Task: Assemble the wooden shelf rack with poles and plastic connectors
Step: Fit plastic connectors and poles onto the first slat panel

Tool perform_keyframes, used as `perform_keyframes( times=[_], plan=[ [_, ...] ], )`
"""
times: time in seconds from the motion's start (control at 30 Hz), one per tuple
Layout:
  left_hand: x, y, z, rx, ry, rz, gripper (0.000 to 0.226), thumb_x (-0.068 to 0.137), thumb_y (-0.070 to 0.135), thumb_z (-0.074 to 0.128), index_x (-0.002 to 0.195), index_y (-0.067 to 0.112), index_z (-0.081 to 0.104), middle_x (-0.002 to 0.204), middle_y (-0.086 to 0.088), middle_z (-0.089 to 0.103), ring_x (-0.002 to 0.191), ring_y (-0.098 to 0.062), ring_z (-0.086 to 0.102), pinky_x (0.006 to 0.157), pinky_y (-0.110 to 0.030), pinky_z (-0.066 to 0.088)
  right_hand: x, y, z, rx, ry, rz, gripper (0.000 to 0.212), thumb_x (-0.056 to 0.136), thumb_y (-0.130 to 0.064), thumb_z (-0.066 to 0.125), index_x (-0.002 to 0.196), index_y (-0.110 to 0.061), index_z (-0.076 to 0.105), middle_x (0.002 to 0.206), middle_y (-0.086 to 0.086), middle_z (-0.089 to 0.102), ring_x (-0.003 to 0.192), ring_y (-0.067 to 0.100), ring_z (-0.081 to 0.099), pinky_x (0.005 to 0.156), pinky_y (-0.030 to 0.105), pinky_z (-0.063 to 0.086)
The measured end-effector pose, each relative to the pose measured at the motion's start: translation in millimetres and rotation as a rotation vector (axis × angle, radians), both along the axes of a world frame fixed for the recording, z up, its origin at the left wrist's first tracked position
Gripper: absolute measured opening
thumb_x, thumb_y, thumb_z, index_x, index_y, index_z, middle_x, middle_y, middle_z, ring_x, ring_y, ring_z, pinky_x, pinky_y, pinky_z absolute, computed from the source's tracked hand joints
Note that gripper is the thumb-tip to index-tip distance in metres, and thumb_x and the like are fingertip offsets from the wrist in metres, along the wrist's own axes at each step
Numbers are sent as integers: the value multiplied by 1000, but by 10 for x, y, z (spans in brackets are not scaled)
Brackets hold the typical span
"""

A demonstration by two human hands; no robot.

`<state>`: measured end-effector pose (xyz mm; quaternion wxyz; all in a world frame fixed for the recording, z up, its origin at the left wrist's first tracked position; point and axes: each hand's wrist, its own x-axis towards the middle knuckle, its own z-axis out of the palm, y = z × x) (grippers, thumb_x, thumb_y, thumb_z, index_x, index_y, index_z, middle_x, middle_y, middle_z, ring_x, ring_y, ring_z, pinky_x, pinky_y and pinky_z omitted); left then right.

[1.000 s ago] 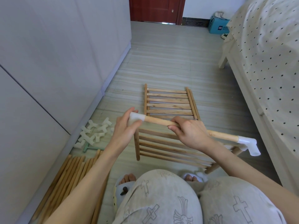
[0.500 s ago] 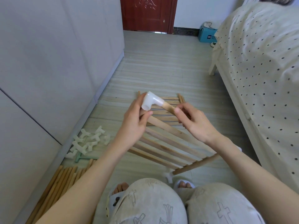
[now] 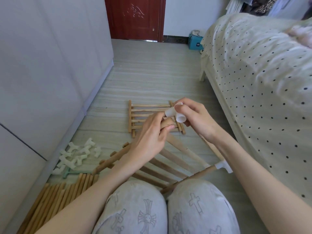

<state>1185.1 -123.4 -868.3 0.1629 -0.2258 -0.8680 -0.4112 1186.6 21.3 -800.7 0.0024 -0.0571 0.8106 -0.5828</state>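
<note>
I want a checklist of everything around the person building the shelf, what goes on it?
Surface: pale striped floor.
Job's things: slatted panel flat on the floor; another panel tilted over the knees; pole; white connector; spare connectors; pole bundle.
Clutter: teal box.
Hands: left hand grips the pole; right hand grips the white connector.
Cables: nothing seen.
Surroundings: bed, red door, white cabinet.

Two slatted shelf panels: one flat on the floor [image 3: 152, 115], five slats showing; one tilted across the lap [image 3: 168, 166]. Two white connectors fitted on pole ends: one at the fingers [image 3: 173, 113], one at the right [image 3: 222, 166]. Loose connectors [image 3: 76, 156] heaped and loose poles [image 3: 55, 198] bundled, neither countable; two hands
</note>
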Motion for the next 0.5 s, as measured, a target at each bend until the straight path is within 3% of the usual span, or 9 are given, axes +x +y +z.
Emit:
perform_keyframes(
  times=[0.1, 0.23, 0.4, 0.5],
  plan=[
    [66, -21, -3, -71, -9, 13, 42, 92, 31, 55, 129, 15, 46, 104, 2, 55, 95, -14, 53, 76, -21, 36, 26, 19, -64, -63, -55, -31, 15, 90, -6, 46, 77, -6, 53, 64, 9, 42, 58, 19, 37, 51, 27, 29],
    [136, -40, -48, -207, 6, -50, 54, 92, 37, 54, 139, 16, 38, 119, -4, 58, 105, -19, 56, 81, -26, 42, 116, 79, -253, -126, -102, -42, 15, 90, -5, 44, 77, -5, 50, 53, 1, 43, 47, 11, 39, 47, 25, 31],
    [-6, 89, 16, -288, 38, -73, 53, 93, 36, 51, 138, 13, 38, 126, -9, 56, 112, -24, 55, 84, -35, 46, 21, 226, -314, -168, -89, -107, 15, 89, -6, 42, 79, -6, 52, 66, 5, 43, 57, 13, 41, 49, 21, 34],
    [-184, 222, 56, -418, 131, -68, 51, 93, 37, 51, 137, 14, 40, 128, -5, 55, 115, -22, 54, 77, -38, 46, -73, 375, -404, -233, -102, -143, 12, 84, -13, 45, 76, -12, 54, 72, 3, 47, 66, 13, 44, 55, 21, 37]
  ],
)
